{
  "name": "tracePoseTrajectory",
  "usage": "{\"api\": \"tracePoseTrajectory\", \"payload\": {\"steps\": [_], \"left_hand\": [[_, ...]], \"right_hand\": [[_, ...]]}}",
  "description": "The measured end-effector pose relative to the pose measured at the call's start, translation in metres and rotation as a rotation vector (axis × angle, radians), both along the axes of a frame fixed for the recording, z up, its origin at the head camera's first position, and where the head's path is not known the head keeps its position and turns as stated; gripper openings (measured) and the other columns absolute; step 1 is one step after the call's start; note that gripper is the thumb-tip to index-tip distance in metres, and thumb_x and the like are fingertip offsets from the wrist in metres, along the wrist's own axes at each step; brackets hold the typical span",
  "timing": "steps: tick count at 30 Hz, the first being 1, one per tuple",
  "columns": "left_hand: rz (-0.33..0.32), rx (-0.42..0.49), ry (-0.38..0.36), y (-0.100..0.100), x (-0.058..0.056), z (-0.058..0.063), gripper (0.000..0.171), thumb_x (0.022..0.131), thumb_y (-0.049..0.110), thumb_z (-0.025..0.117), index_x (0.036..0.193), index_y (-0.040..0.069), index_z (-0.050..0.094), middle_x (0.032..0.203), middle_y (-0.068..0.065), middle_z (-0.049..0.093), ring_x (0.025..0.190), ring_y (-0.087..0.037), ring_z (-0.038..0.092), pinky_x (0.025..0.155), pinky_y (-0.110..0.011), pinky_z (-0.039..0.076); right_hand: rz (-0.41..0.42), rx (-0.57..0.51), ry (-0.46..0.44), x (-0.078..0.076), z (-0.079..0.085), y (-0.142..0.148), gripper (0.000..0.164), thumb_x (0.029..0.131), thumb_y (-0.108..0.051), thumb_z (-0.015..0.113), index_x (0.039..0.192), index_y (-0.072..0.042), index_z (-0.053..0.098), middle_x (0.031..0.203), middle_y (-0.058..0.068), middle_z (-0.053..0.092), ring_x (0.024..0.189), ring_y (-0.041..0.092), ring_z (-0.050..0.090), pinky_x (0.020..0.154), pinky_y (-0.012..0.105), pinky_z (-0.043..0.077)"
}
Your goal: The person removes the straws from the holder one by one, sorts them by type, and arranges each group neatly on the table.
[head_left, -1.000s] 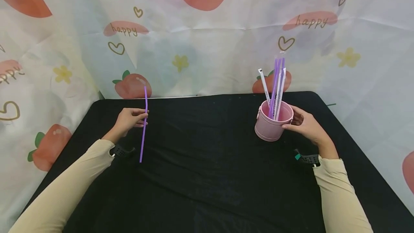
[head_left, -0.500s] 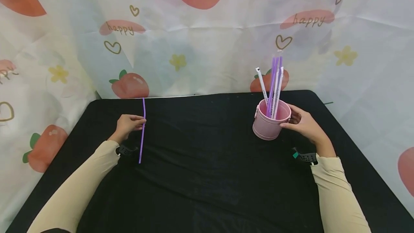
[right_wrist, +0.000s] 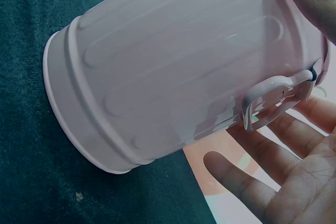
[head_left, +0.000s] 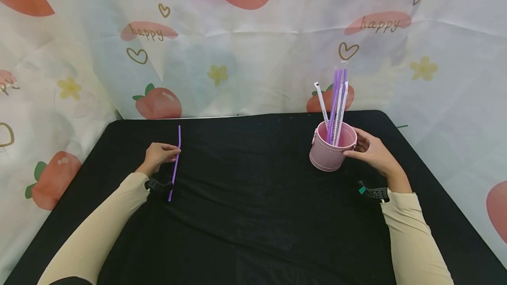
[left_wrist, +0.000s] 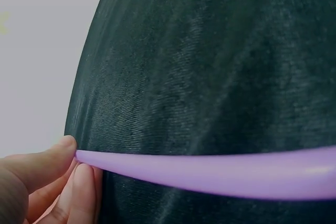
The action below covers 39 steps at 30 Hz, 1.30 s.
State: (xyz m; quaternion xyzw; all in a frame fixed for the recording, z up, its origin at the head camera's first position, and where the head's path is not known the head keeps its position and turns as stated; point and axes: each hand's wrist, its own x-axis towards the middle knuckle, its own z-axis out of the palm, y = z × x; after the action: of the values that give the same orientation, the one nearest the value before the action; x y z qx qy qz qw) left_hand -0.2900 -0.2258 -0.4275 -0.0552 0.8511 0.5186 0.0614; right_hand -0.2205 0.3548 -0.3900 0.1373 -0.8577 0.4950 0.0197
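Note:
In the head view my left hand (head_left: 158,157) pinches a purple drinking straw (head_left: 180,136) between thumb and fingers, over the left part of the table. The left wrist view shows the thumb and fingertips closed on the straw (left_wrist: 220,174), which runs off to the right. At the right, my right hand (head_left: 374,153) holds a pink bucket (head_left: 326,155) by its upper side, thumb in front and fingers behind. Several purple and white straws (head_left: 336,109) stand in it, leaning. The right wrist view shows the bucket (right_wrist: 168,72) with a small side handle (right_wrist: 273,85) by the fingers.
A black cloth (head_left: 245,188) covers the table. Behind it hangs a pale curtain (head_left: 253,65) printed with peaches, hearts and flowers, reaching down to the table's back edge. The bucket is near the back right corner.
My left hand has come down and slightly nearer with the straw, whose top now sits below the table's back edge and tilts a little right. My right hand and the bucket stay put.

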Motion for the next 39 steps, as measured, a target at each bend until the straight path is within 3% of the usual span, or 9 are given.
{"api": "tracePoseTrajectory", "payload": {"steps": [10,17,27,34,39], "left_hand": [[0.007,-0.073,0.004,0.0,0.002,0.001,0.035,0.087,0.012,0.067,0.111,-0.013,0.063,0.083,-0.005,0.068,0.061,0.004,0.06,0.063,-0.015,0.056],[0.029,-0.116,0.033,0.0,0.005,0.002,0.032,0.086,0.011,0.068,0.108,-0.012,0.065,0.096,-0.018,0.07,0.061,0.005,0.061,0.063,-0.016,0.057],[0.031,-0.015,0.001,-0.003,0.004,0.006,0.034,0.088,0.008,0.064,0.112,-0.015,0.061,0.094,-0.015,0.072,0.062,0.002,0.064,0.065,-0.019,0.058],[0.017,-0.015,-0.069,-0.006,0.004,0.013,0.038,0.093,0.016,0.058,0.12,-0.01,0.058,0.099,-0.012,0.071,0.067,0.001,0.065,0.07,-0.021,0.058],[0.035,0.033,-0.084,-0.005,0.005,0.018,0.045,0.096,0.024,0.055,0.127,-0.008,0.053,0.103,-0.012,0.07,0.07,0.0,0.066,0.074,-0.023,0.058]], "right_hand": [[0.001,0.005,0.005,0.0,0.0,0.0,0.072,0.084,-0.005,0.068,0.144,0.001,0.03,0.128,-0.007,0.048,0.103,-0.012,0.052,0.082,0.003,0.046],[0.012,-0.002,0.011,0.0,-0.001,0.0,0.071,0.084,-0.004,0.068,0.144,0.0,0.03,0.128,-0.008,0.049,0.103,-0.011,0.053,0.082,0.004,0.047],[0.029,-0.018,0.017,-0.001,0.001,0.0,0.071,0.084,-0.002,0.067,0.144,0.001,0.029,0.126,-0.014,0.048,0.103,-0.01,0.053,0.082,0.004,0.046],[0.031,-0.021,0.016,-0.001,0.0,0.001,0.071,0.084,-0.002,0.067,0.145,0.001,0.029,0.124,-0.017,0.048,0.103,-0.011,0.053,0.082,0.004,0.047],[0.019,0.001,0.008,0.0,0.0,0.001,0.071,0.085,-0.004,0.067,0.145,0.0,0.029,0.126,-0.014,0.048,0.103,-0.013,0.052,0.082,0.003,0.046]]}}
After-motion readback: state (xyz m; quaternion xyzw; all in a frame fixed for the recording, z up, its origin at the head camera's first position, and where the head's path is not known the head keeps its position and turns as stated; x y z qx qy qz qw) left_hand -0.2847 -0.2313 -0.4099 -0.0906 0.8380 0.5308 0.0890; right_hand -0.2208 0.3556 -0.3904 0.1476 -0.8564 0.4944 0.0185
